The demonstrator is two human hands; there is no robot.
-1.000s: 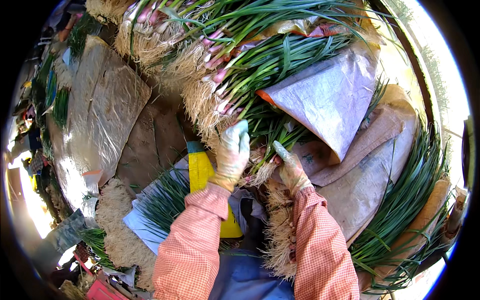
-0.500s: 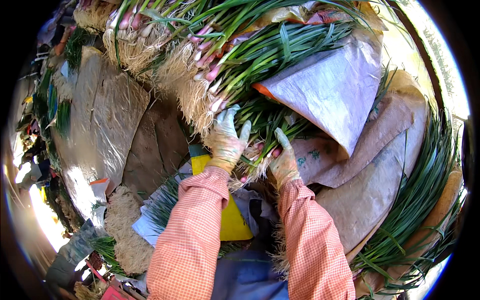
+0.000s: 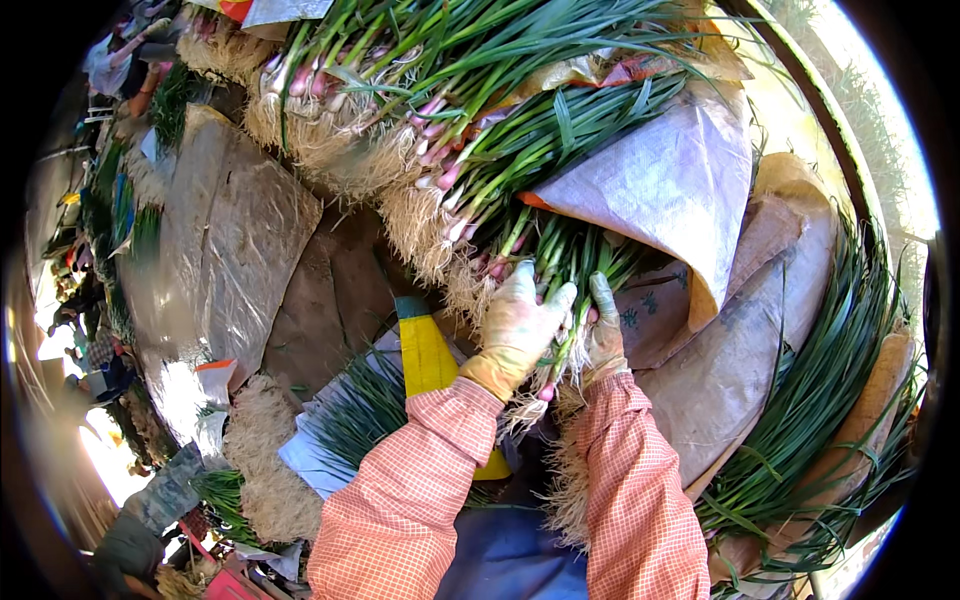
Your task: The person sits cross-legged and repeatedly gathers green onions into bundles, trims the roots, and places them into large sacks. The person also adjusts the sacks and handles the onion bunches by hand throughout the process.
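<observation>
My left hand (image 3: 520,335), in a stained pale glove, is closed on the stems of a few young garlic plants (image 3: 571,345) with pinkish bulbs. My right hand (image 3: 605,340), gloved likewise, grips the same small bunch from its right side, thumb pointing up. A bulb and pale roots hang between the two wrists. Just beyond my hands lies a large pile of young garlic (image 3: 470,190), its roots toward the left and green leaves toward the right. A greyish-white woven sheet (image 3: 660,180) is folded over part of the leaves.
To the right, a bundle of long green leaves (image 3: 820,400) curves beside a tan sheet (image 3: 720,365). A yellow piece (image 3: 428,355) stands left of my hands, near more green leaves (image 3: 365,415) and a root mat (image 3: 265,460). A brown plastic sheet (image 3: 235,230) spreads at the left.
Both hands have shifted right and slightly nearer. My left hand has left the roots at the pile's edge and closed in beside my right hand on the small bunch.
</observation>
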